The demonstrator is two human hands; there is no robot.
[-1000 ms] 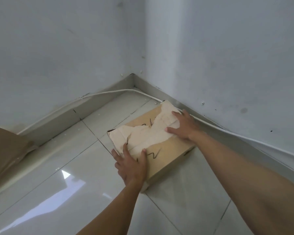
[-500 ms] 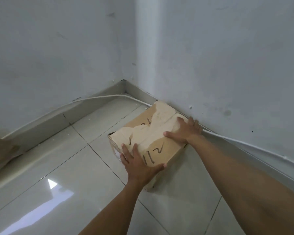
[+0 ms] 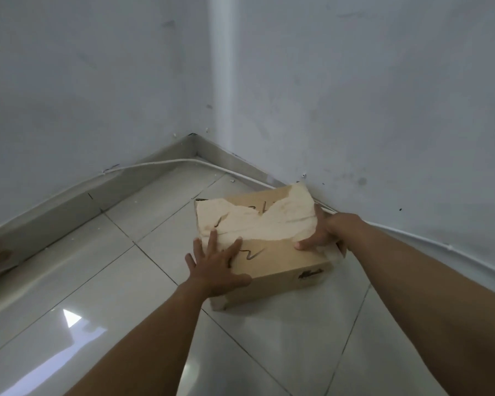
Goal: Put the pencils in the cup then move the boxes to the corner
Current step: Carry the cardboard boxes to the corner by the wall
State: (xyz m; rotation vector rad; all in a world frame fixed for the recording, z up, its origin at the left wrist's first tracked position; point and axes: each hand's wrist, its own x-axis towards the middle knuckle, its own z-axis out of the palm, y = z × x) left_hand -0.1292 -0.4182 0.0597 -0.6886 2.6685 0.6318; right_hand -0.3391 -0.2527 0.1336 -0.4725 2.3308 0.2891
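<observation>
Glossy pale floor tiles (image 3: 103, 304) fill the near part of the view, with thin dark grout lines crossing them and a bright patch of reflected light low on the left. Both bare forearms reach forward over this floor from the lower edge.

Left hand (image 3: 216, 265): laid flat with fingers spread on the near left part of the cardboard box (image 3: 280, 261), thumb hooked over the near top edge. It presses on the box rather than closing around it.

Right hand (image 3: 319, 234): set at the right end of the box, thumb on the top face and fingers curled over the right edge, so it clasps that end.

Box condition: brown cardboard, closed, resting on the floor at an angle to the tile lines. The outer paper on its top is torn away in a wide pale patch with a ragged border. Dark handwritten marks show on the top, not legible. A small dark printed mark sits on the near side face, also too blurred to read.

Position: the far right corner of the box lies against, or just beside, the skirting (image 3: 143, 192) of the right-hand wall; contact cannot be confirmed. The room corner itself is beyond the box to the left, some way off.

A white cable (image 3: 155, 163) runs along the skirting of both walls and around the corner. Grey-white walls (image 3: 355, 95) rise behind, marked with scuffs and small dark spots.
</observation>
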